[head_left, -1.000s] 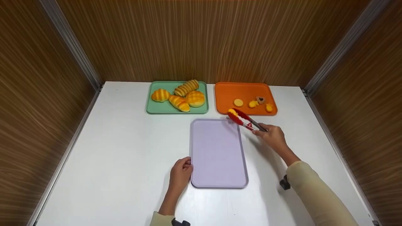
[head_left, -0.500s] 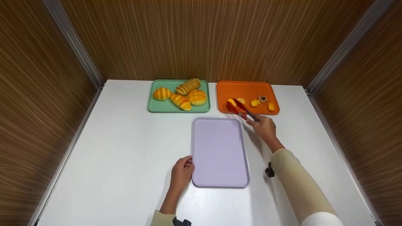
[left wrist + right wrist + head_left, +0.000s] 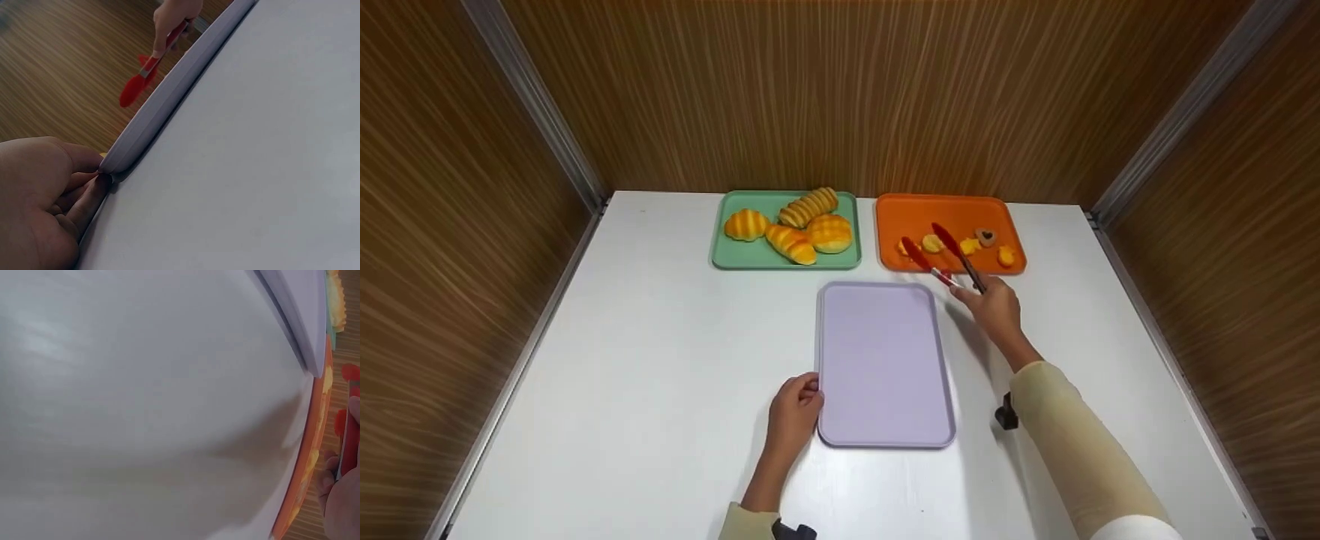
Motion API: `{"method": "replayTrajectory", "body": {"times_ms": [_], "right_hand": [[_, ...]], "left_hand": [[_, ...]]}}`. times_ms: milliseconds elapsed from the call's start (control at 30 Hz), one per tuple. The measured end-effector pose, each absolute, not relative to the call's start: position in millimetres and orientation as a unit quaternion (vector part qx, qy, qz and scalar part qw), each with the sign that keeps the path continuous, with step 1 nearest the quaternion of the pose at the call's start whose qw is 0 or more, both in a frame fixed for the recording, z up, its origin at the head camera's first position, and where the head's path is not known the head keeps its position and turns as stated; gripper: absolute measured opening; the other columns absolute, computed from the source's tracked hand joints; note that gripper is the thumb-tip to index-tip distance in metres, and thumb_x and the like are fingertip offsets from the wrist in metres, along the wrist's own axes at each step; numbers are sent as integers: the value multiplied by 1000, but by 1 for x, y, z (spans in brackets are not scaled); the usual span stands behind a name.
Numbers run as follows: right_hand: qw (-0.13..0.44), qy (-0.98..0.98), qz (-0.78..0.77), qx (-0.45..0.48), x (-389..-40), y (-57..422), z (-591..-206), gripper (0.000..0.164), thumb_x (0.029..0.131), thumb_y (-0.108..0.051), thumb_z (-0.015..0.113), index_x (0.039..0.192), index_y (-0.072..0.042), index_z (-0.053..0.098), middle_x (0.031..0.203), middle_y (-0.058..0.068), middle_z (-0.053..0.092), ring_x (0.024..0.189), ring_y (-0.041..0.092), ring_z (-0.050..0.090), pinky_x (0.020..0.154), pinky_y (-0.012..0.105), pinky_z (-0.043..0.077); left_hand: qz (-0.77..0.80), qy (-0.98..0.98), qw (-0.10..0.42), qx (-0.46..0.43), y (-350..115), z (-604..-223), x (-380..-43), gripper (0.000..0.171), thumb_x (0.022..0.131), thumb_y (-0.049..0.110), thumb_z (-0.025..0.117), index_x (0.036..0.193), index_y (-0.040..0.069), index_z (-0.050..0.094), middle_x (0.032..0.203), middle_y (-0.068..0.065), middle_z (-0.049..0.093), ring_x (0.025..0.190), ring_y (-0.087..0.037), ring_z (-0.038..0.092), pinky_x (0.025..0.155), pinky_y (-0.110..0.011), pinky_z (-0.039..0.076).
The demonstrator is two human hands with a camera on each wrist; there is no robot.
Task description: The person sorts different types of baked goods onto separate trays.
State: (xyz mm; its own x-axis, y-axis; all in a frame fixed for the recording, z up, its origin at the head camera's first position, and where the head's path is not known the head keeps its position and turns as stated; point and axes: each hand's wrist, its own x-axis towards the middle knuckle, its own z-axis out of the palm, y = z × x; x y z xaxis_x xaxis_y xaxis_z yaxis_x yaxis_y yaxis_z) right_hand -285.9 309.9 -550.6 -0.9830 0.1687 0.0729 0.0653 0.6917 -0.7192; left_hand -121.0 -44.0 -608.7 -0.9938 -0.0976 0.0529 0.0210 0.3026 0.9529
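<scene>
My right hand grips a pair of red-tipped tongs over the front of the orange tray. The tong arms are spread apart, one tip overlapping a small yellow piece at the tray's left. Beside that piece lies a round pale biscuit, between the two tips in the head view. Farther right are more yellow pieces and a heart-shaped brown biscuit. My left hand pinches the left rim of the lavender tray, with fingers above and below the edge in the left wrist view.
A green tray at the back left bears several toy breads, among them a croissant and a round bun. Wood-grain panels enclose the white table at the back and sides.
The tongs have moved from the lavender tray's far right corner to the orange tray. Their arms have spread and let go of the yellow piece there. My left hand stays in place.
</scene>
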Motion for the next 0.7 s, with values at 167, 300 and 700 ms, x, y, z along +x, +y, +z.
{"method": "replayTrajectory", "body": {"times_ms": [167, 300, 700], "right_hand": [[87, -910, 401, -57, -272, 318, -553, 68, 88, -42, 77, 139, -2, 57, 121, 23, 57, 104, 36, 51, 94, 51, 46], [113, -903, 411, -53, -260, 322, -554, 79, 87, -38, 79, 148, -1, 47, 136, 24, 52, 118, 40, 51, 108, 55, 43], [212, -896, 386, -54, -206, 327, -557, 67, 81, -26, 85, 134, 4, 58, 122, 28, 58, 107, 42, 55, 96, 57, 46]], "left_hand": [[-594, -803, 46, 20, -43, -607, -121, 27, 91, 5, 66, 117, -1, 70, 102, -9, 67, 94, -17, 65, 84, -28, 58], [-596, -801, 47, 22, -42, -607, -122, 28, 91, 3, 66, 117, -2, 70, 101, -9, 68, 93, -17, 65, 83, -26, 57], [-585, -810, 43, 26, -44, -607, -122, 29, 91, 7, 66, 118, -1, 70, 102, -7, 67, 93, -16, 64, 83, -27, 57]]}}
